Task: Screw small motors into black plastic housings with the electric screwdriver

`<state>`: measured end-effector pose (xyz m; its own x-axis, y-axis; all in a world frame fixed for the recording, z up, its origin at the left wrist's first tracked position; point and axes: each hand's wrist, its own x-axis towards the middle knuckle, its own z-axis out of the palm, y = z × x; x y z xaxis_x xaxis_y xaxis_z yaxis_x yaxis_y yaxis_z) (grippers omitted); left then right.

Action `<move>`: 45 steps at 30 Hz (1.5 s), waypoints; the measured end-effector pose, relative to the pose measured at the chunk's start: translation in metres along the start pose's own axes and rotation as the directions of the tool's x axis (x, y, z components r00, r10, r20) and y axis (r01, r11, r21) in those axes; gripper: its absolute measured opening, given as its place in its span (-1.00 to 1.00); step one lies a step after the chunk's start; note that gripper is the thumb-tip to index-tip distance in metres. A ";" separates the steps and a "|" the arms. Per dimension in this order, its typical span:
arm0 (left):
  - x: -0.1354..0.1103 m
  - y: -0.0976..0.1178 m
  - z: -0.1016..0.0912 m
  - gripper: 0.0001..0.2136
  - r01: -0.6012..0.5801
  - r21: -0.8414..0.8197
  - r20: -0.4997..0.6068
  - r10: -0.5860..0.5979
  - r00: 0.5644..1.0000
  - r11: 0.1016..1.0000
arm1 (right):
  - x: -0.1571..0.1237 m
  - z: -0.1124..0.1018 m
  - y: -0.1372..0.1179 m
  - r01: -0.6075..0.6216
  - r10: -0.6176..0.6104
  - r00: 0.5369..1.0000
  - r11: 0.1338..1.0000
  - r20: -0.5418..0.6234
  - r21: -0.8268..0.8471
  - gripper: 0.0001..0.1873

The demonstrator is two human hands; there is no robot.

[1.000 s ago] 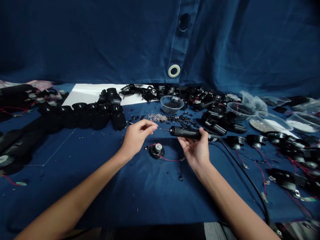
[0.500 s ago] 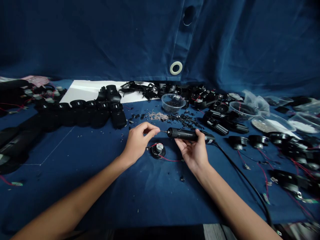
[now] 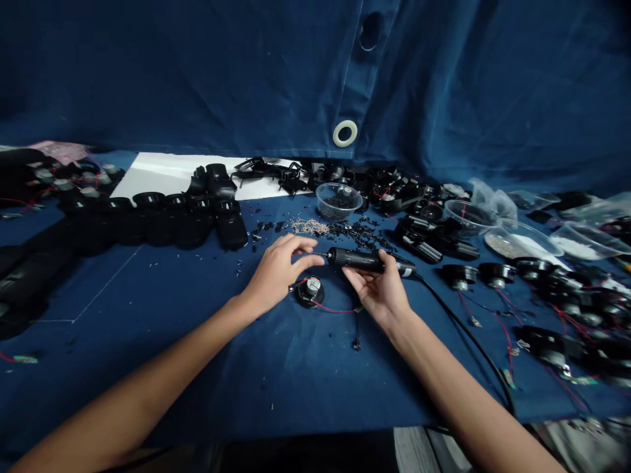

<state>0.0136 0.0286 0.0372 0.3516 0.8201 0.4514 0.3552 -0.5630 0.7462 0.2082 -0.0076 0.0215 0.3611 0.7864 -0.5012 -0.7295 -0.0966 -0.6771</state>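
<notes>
Left hand (image 3: 279,270), fingertips pinched almost closed (on a screw or not cannot be told), has moved right to meet the bit of the screwdriver (image 3: 367,261), gripped level in the curled right hand (image 3: 380,294), just beyond the speaker (image 3: 309,292) lying on the cloth (image 3: 276,368).

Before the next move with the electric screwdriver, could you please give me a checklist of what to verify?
1. Tool grip: the right hand holds the electric screwdriver by its barrel, roughly level: ok.
2. Bit: the left hand pinches the bit at its tip: ok.
3. Screw on the bit: too small to see: cannot tell.
4. Small speaker steadied: it lies on the blue cloth below the bit, and no hand grips it: not ok.
5. Red wire: it trails from the speaker across the cloth, clear of the bit: ok.
6. Cable: it runs slack from the screwdriver off to the right: ok.
</notes>
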 end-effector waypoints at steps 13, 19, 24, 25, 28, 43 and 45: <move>-0.058 0.001 -0.030 -0.88 -0.596 0.372 0.299 0.516 0.803 0.711 | 0.015 -0.011 -0.026 -0.241 0.202 0.970 0.867 -0.135 -0.436 -0.53; -0.060 -0.011 -0.020 -0.85 -0.671 0.502 0.457 0.491 0.742 0.546 | 0.014 -0.015 -0.029 -0.223 0.203 0.974 0.810 -0.096 -0.542 -0.51; -0.072 -0.012 -0.027 -0.81 -0.528 0.628 0.392 0.354 0.849 0.572 | -0.007 -0.023 -0.022 -0.031 0.073 0.997 0.758 0.038 -0.652 -0.71; -0.075 -0.011 -0.028 -0.80 -0.506 0.641 0.382 0.332 0.863 0.577 | -0.014 -0.025 -0.018 0.038 0.024 0.996 0.744 0.083 -0.667 -0.76; -0.080 -0.008 -0.031 -0.80 -0.504 0.622 0.396 0.314 0.863 0.599 | -0.035 -0.028 -0.004 0.447 -0.209 0.894 0.493 0.397 -0.747 -0.87; -0.050 -0.012 -0.014 -0.82 -0.553 0.384 0.428 0.388 0.816 0.740 | -0.042 -0.023 0.028 0.884 -0.002 0.316 -0.364 0.949 -0.295 -0.81; -0.048 -0.014 -0.013 -0.81 -0.522 0.369 0.416 0.365 0.833 0.769 | -0.040 -0.022 0.029 0.884 -0.003 0.333 -0.347 0.943 -0.314 -0.82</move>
<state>-0.0198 -0.0018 0.0118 0.7828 0.4349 0.4452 0.4092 -0.8986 0.1583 0.1853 -0.0558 0.0097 -0.4249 0.8378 0.3429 0.7544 0.5371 -0.3773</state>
